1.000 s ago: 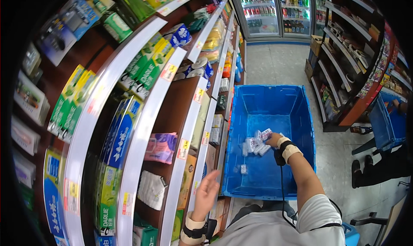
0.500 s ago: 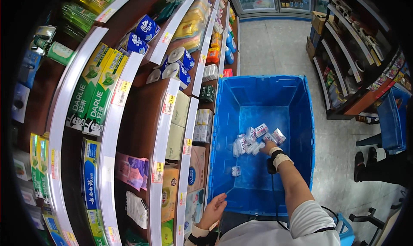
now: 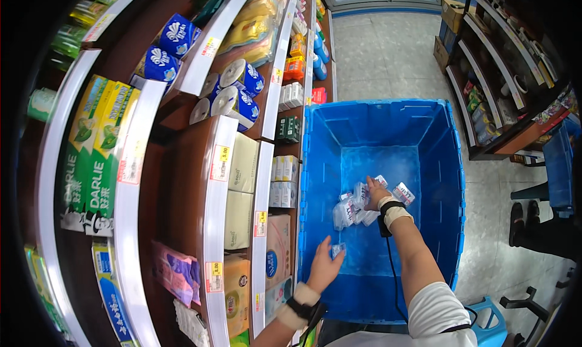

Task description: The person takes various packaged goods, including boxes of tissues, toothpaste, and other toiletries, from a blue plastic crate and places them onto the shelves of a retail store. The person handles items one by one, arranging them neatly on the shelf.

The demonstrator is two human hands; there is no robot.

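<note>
Packs [image 3: 347,216] partly hidden by the right hand [image 3: 377,194], its grip unclear, look small, clear and white; left hand [image 3: 324,269] open beside another pack [image 3: 338,250].

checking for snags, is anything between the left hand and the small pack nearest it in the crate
Nothing visible stands between the left hand and the small clear pack in the blue crate; whether the fingers touch the pack is unclear.

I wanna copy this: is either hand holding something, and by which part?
I can't tell: the right hand covers part of the pile of small packs, and the left hand is at a lone pack, grip unclear.
</note>
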